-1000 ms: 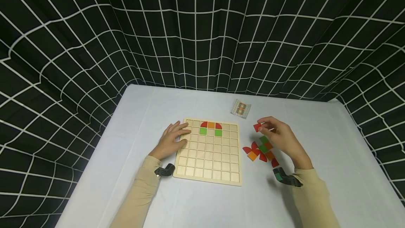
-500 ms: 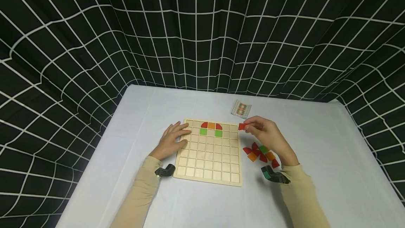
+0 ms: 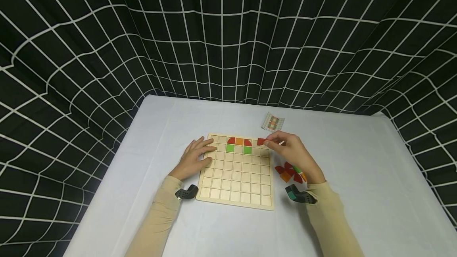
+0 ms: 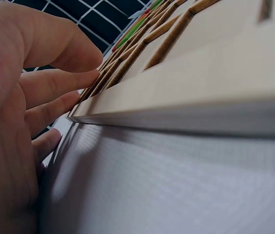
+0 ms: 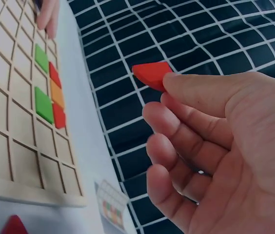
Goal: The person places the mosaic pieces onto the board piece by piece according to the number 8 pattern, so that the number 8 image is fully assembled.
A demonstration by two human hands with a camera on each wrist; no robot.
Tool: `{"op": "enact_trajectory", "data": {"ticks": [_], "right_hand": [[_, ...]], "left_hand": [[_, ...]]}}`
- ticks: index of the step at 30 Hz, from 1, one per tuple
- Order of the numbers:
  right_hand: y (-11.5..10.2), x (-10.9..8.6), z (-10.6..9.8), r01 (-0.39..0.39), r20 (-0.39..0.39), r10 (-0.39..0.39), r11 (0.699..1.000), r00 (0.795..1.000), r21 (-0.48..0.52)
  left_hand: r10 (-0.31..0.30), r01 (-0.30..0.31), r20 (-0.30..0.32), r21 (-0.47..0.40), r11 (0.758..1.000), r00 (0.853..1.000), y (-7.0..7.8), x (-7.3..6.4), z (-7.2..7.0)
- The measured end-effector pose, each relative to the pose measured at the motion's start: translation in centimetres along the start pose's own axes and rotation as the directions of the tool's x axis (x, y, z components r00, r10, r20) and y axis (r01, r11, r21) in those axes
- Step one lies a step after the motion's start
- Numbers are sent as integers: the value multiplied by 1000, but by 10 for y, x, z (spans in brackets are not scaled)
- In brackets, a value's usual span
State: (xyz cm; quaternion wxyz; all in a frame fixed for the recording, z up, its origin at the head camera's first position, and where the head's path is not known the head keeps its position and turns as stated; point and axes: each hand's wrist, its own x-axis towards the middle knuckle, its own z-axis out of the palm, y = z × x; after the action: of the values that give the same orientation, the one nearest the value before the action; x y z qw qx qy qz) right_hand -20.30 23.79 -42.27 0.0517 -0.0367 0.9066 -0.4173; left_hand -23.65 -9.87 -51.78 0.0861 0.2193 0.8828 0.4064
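Note:
A pale wooden grid board (image 3: pixel 235 177) lies on the white table. Near its far edge sit two red quarter-circle tiles, an orange square (image 3: pixel 239 141) between them and two green squares (image 3: pixel 247 150) below. My right hand (image 3: pixel 290 152) pinches a red quarter-circle tile (image 5: pixel 152 74) between thumb and forefinger, held above the board's far right corner. My left hand (image 3: pixel 192 161) rests on the left edge of the board, its fingers fairly straight and spread over the rim. In the left wrist view the fingertips meet the board's edge.
Right of the board lies a loose cluster of red, orange and green tiles (image 3: pixel 285 176), partly hidden by my right wrist. A small printed pattern card (image 3: pixel 273 122) lies behind the board's far right corner. Black curtains (image 3: pixel 221 50) with white grid lines stand around the table.
My right hand has moved left with the red tile, from over the loose tiles to above the board's far right corner. My left hand has stayed still.

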Motion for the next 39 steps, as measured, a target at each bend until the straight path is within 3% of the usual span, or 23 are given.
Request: {"op": "enact_trajectory", "data": {"ticks": [8, 16, 25, 39], "right_hand": [[2, 7, 15, -28, 16, 28, 1000, 999, -7], [9, 11, 26, -76, 151, 77, 997, 986, -17], [11, 16, 38, -112, 215, 118, 993, 970, -37], [7, 20, 51, -115, 220, 151, 979, 964, -169]], "left_hand": [[17, -17, -5, 7, 1000, 1000, 0, 0, 0], [2, -2, 3, 1, 1000, 1000, 0, 0, 0], [-3, 3, 5, -5, 1000, 1000, 0, 1, 0], [-10, 10, 12, 1, 1000, 1000, 4, -1, -2]]}}
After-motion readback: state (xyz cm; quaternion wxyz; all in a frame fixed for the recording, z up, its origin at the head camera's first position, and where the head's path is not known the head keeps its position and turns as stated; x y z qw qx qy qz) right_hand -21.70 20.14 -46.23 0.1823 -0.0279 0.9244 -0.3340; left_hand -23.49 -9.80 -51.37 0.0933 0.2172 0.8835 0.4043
